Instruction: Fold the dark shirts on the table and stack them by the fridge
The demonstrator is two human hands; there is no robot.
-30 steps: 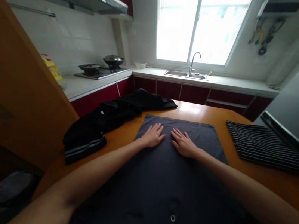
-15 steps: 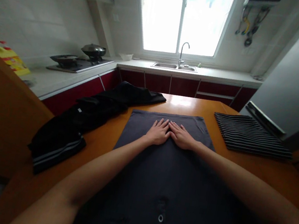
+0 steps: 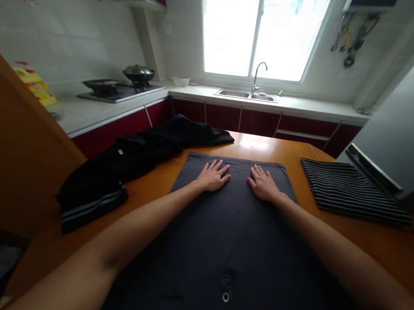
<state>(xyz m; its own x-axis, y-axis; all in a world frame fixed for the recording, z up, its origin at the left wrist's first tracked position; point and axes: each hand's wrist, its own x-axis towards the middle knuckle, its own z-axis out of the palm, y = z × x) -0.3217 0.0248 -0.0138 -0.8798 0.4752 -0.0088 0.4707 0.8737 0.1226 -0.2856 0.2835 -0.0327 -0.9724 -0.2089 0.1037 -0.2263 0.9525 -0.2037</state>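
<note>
A dark grey garment (image 3: 236, 217) lies spread flat on the wooden table, its straight edge towards the window. Pressed flat on its far left part is my left hand (image 3: 212, 176), fingers spread. My right hand (image 3: 264, 183) rests the same way on the far right part, a gap of cloth between the two. Neither hand grips anything. Light ring-shaped buttons show near the bottom of the view, where I cannot tell the garment on the table from clothing on my body.
Black clothing (image 3: 145, 150) with pale stripes lies along the table's left side. A folded striped cloth (image 3: 350, 191) is at the right of the wooden table (image 3: 256, 143). Beyond are a sink (image 3: 234, 93), a stove (image 3: 122, 93) with pans, and a fridge (image 3: 411, 103).
My hands were together at the middle of the cloth. They have slid apart, the left one leftwards and the right one rightwards. The camera view has shifted slightly.
</note>
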